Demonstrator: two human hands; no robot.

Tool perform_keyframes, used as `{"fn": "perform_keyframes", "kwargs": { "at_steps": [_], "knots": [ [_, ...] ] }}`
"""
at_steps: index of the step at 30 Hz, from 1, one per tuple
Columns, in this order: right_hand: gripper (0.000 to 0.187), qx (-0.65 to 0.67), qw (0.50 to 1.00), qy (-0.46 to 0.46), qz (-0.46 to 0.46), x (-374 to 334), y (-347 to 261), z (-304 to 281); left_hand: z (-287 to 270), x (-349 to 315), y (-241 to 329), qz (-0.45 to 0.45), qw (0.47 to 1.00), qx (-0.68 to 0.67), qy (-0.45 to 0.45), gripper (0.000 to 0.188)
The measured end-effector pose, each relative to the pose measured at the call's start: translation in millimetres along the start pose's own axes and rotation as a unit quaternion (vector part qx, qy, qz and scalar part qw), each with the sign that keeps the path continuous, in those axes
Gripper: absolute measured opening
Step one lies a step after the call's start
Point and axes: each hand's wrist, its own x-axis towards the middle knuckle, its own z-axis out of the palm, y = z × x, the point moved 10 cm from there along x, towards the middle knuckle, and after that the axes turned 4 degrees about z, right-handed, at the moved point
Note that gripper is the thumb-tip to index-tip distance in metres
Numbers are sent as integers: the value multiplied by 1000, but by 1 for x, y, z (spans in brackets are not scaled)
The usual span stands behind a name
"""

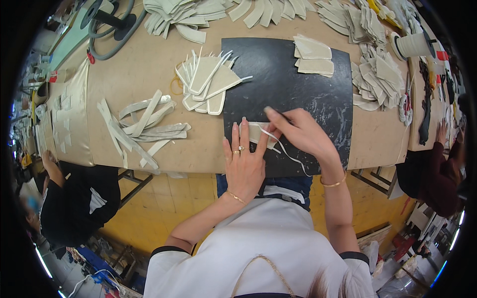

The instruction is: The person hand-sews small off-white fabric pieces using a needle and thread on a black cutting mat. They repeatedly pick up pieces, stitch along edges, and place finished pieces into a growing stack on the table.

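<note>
At the bench's (149,64) near edge, the left hand (243,164) presses flat on a beige piece (256,133) while the right hand (298,130) pinches its white strip (288,151), apparently mid-fitting; careful alignment comes next.

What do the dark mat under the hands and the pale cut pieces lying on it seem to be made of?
The dark mat looks like a stiff rubber or plastic slab: matt black, with pale marbled scuffs. The pale cut pieces look like thin fabric or synthetic leather: beige, flat, stacked, with lighter edging; which one is unclear. The left hand presses one such piece flat, while the right hand pinches its white strip.
</note>
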Motion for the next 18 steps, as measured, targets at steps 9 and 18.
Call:
{"fn": "perform_keyframes", "kwargs": {
  "at_steps": [9,18],
  "knots": [
    [39,-91,996,-7,-16,12,-8,11,7,-7,-7,16,998,-58,2,69],
    [33,-94,994,58,2,-23,33,-44,5,-1,-4,-12,999,27,28,72]
  ]
}}
